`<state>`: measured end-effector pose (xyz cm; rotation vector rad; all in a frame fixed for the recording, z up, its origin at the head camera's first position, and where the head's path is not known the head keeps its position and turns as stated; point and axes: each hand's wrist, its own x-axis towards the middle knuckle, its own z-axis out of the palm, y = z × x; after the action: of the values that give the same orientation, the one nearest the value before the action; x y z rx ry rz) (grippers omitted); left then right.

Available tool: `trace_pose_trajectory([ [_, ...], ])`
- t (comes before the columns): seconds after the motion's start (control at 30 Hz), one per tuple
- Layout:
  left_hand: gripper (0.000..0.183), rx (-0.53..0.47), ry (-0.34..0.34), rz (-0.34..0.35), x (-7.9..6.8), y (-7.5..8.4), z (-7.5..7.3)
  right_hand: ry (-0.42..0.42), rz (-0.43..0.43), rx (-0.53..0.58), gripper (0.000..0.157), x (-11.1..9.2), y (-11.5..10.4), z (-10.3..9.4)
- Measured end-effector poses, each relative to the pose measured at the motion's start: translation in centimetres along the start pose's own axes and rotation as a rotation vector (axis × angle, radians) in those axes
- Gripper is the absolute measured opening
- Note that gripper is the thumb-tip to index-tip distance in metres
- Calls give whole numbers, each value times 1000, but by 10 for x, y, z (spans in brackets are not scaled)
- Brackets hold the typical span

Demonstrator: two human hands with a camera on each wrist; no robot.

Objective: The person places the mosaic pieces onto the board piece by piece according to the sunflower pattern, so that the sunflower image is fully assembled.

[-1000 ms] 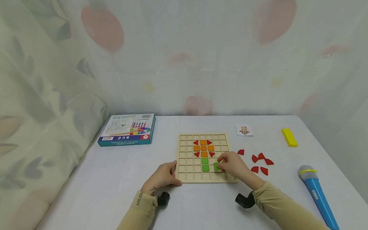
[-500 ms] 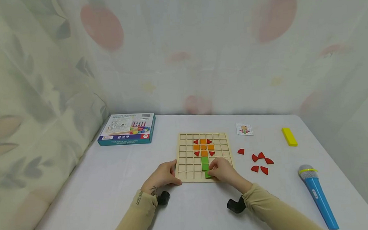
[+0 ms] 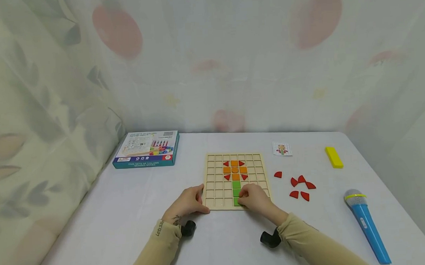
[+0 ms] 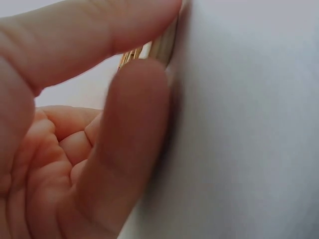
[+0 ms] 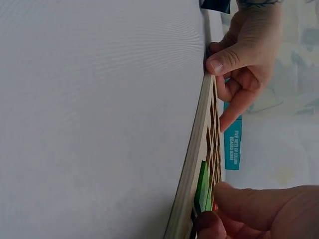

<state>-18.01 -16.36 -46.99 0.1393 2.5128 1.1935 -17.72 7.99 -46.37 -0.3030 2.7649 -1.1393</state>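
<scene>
A wooden grid board (image 3: pixel 215 190) lies on the white table. Orange squares and an orange disc (image 3: pixel 234 170) form a cross on it, with small red pieces between the arms. Green square tiles run down below that cross. At the board's near left corner, my left hand (image 3: pixel 186 201) grips the edge between thumb and finger. My right hand (image 3: pixel 257 200) pinches a green square tile (image 3: pixel 236 202) at the bottom cell of the column. In the right wrist view that tile (image 5: pixel 202 186) sits slightly tilted at the board's near edge, with the thumb and fingertip at its side.
Several red quarter-circle pieces (image 3: pixel 294 194) lie right of the board. Behind them are a picture card (image 3: pixel 282 149) and a yellow block (image 3: pixel 334 157). A blue toy microphone (image 3: pixel 369 226) lies at the right. A teal-edged box (image 3: pixel 145 150) stands at the back left.
My right hand has carried the green tile leftward and toward me, from over the board's right half to the bottom of the green column. The left hand stays at the corner.
</scene>
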Motion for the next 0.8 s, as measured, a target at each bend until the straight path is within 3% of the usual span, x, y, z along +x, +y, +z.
trace_pose_trajectory([
  [0.13,97,-12,-11,12,3,-6,-1,-9,65,53,5,0,4,-12],
  [0.27,100,-42,-28,21,6,-11,-2,37,107,72,12,8,16,-43],
  [0.47,102,-106,-57,26,9,-15,-5,114,142,-52,25,23,45,-99],
  [0.63,103,-142,-61,11,8,-12,-7,12,220,-237,35,33,69,-118],
  [0.8,102,-130,-46,-13,7,-6,-6,-86,247,-298,40,39,85,-112],
])
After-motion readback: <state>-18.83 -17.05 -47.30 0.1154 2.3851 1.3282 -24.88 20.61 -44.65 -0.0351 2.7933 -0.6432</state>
